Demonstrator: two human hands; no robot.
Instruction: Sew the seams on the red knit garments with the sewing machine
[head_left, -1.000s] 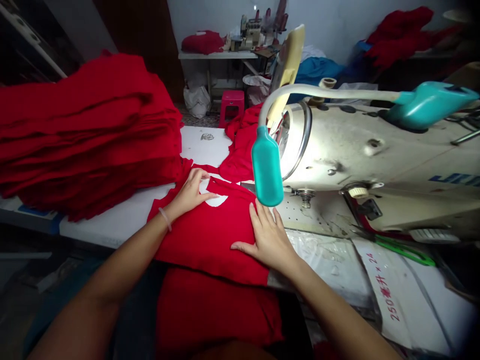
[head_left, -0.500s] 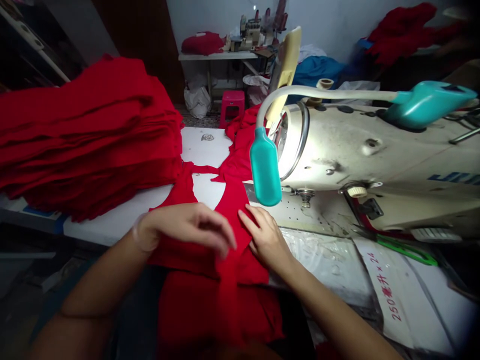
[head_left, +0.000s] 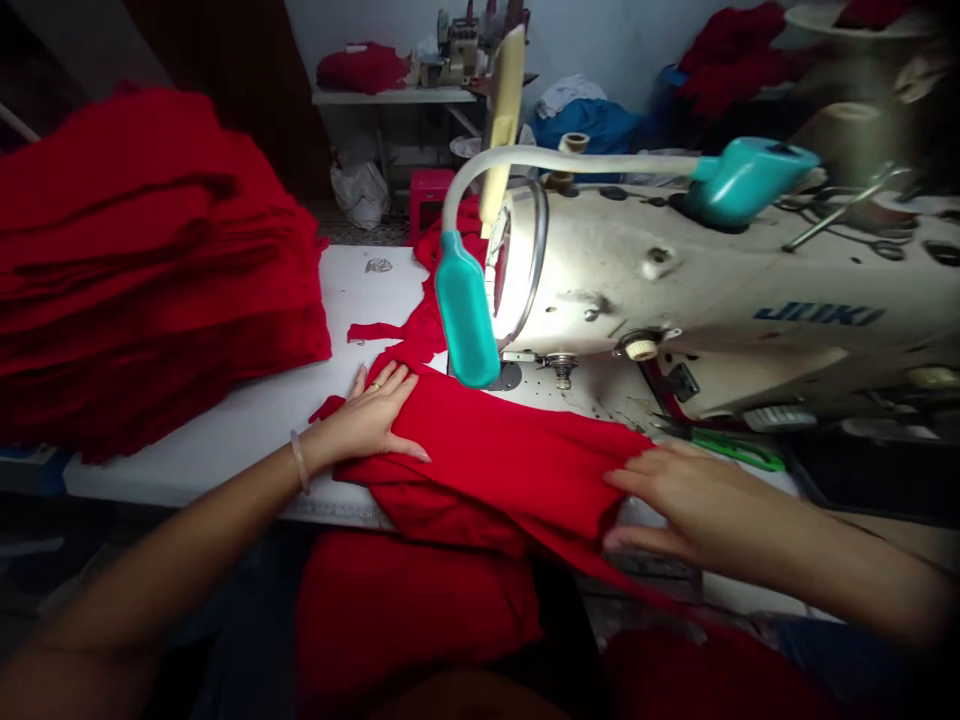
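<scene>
A piece of red fabric (head_left: pixel 495 450) lies spread on the white sewing table (head_left: pixel 187 440), just in front of the sewing machine (head_left: pixel 630 270). My left hand (head_left: pixel 375 415) rests flat on the fabric's left part, fingers stretched out. At the other end my right hand (head_left: pixel 667 495) grips the cloth's right edge, fingers over the top and thumb lower down. The teal lamp (head_left: pixel 469 320) hangs over the needle area and hides the needle. More red fabric (head_left: pixel 420 600) drapes over my lap.
A tall stack of red cut pieces (head_left: pixel 150 280) stands on the left of the table. Green-handled snips (head_left: pixel 739 450) lie at the right under the machine arm. Behind are a pink stool (head_left: pixel 429 192) and a second table (head_left: pixel 390 97).
My left hand has come down flat onto the fabric. My right hand has moved right, drawing the fabric's edge out to the right. The view has turned slightly right.
</scene>
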